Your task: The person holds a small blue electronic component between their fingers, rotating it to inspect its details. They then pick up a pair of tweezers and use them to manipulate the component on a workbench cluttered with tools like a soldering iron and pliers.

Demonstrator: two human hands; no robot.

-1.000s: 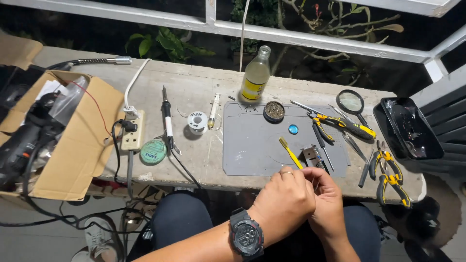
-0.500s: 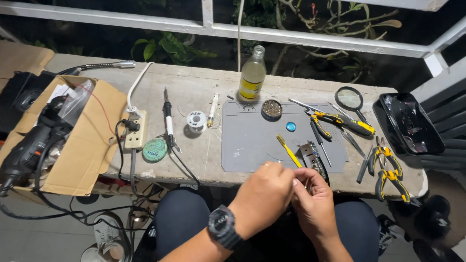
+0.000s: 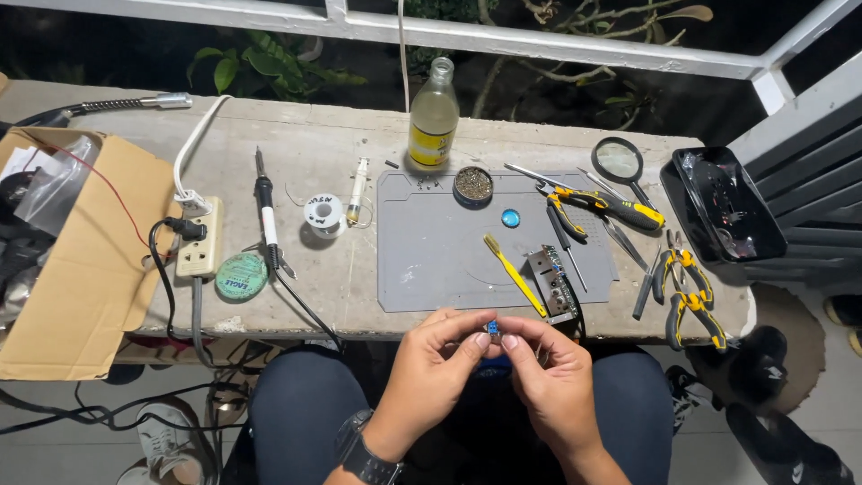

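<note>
Both hands have lowered off the grey mat point(image 3: 431, 260), left hand point(image 3: 431, 368) and right hand point(image 3: 552, 377) pinching a small blue part point(image 3: 492, 327)

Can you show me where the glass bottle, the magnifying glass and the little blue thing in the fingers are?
glass bottle point(image 3: 434, 121): head view, on its body.
magnifying glass point(image 3: 617, 159): head view, on the lens.
little blue thing point(image 3: 492, 327): head view, its visible middle.

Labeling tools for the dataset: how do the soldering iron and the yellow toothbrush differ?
The soldering iron lies on bare concrete left of the grey mat, near upright in frame; the yellow toothbrush lies on the mat, slanted. The iron is black and white and trails a cable; the toothbrush has none. Both lie flat, untouched by either hand.
</note>
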